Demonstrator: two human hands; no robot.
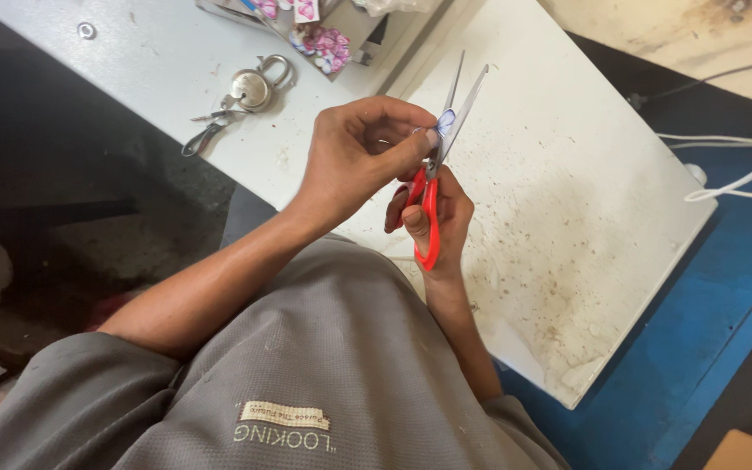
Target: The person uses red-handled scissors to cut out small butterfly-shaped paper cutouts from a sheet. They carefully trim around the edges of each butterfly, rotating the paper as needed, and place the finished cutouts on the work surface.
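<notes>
My right hand point(442, 224) grips red-handled scissors point(430, 187), their metal blades parted and pointing up and away. My left hand point(360, 152) pinches a small pale paper piece with blue print point(446, 121) between thumb and fingers, held between the scissor blades. Both hands hover above a white, stained table point(567, 218), close to my grey shirt.
A round metal padlock with keys and a clip point(241, 96) lies on the table at the upper left. Pink-and-white printed cut-outs point(319, 39) sit near the table's far edge. White cords point(741, 161) run at the right, above a blue floor point(689, 348).
</notes>
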